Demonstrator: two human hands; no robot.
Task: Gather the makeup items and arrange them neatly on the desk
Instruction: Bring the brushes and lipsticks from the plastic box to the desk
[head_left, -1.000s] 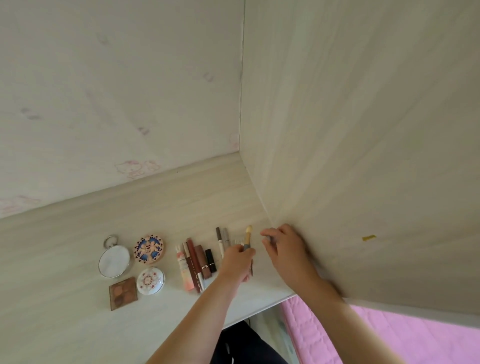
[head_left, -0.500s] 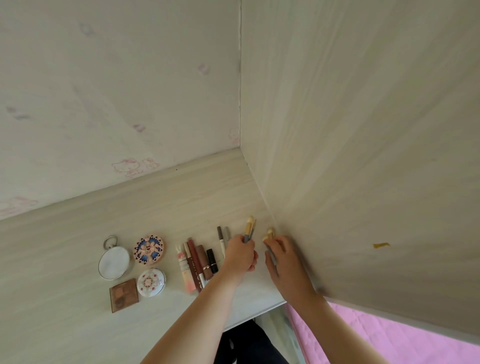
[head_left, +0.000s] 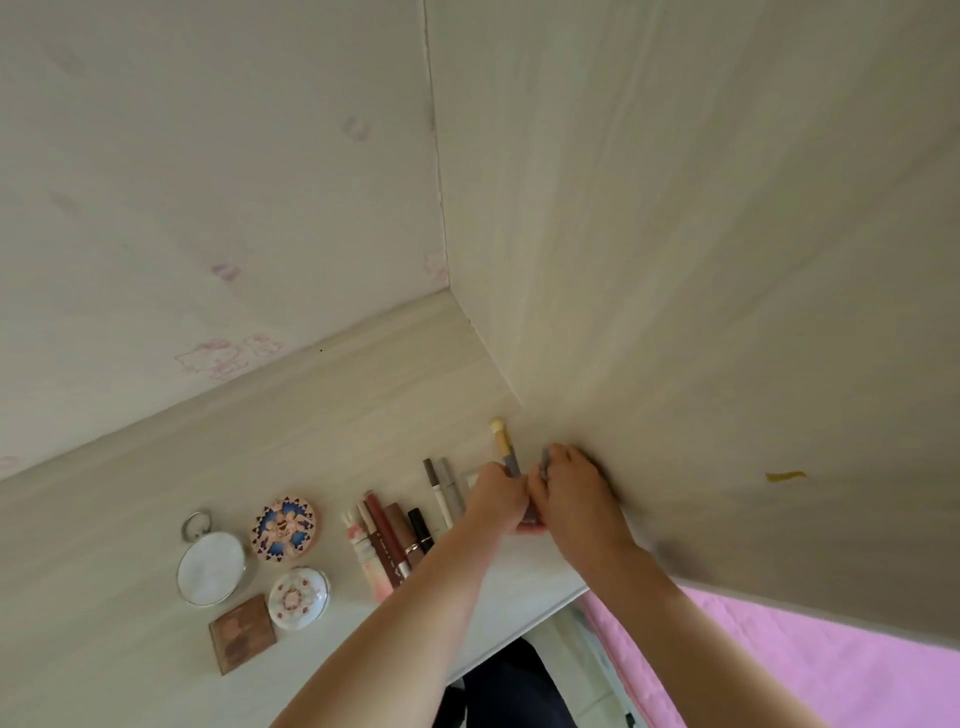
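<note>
You're working right in the corner of the desk (head_left: 156, 519), where the side panel (head_left: 727, 312) is meeting the back panel (head_left: 208, 182). Your left hand (head_left: 496, 499) and right hand (head_left: 574, 493) are pressing up against each other there. Your left hand is curling its fingers around the handle of a makeup brush (head_left: 503, 447), whose pale tip is poking out past your knuckles toward the back of the desk. Your right hand is sitting just beside the side panel with fingers bent around something grey (head_left: 545, 460) that's sticking up near your fingertips; it's blurry, so I can't tell what it is, just that you're gripping it.

The rest of the makeup is lying in a loose row to the left of your hands. Two slim pencils (head_left: 444, 486) are lying side by side right next to your left hand, then a bunch of lipstick-type tubes (head_left: 395, 535) are lying parallel, touching each other, with a pink-and-white tube (head_left: 363, 556) at the left end. Further left, a patterned round compact (head_left: 283, 528) is sitting above a smaller white round case (head_left: 298, 598), a round mirror with a ring (head_left: 210, 566) is lying just beside them, and a small brown square palette (head_left: 242, 632) is sitting nearest the front.

A pink blanket (head_left: 779, 665) is showing below the desk edge on the right.
</note>
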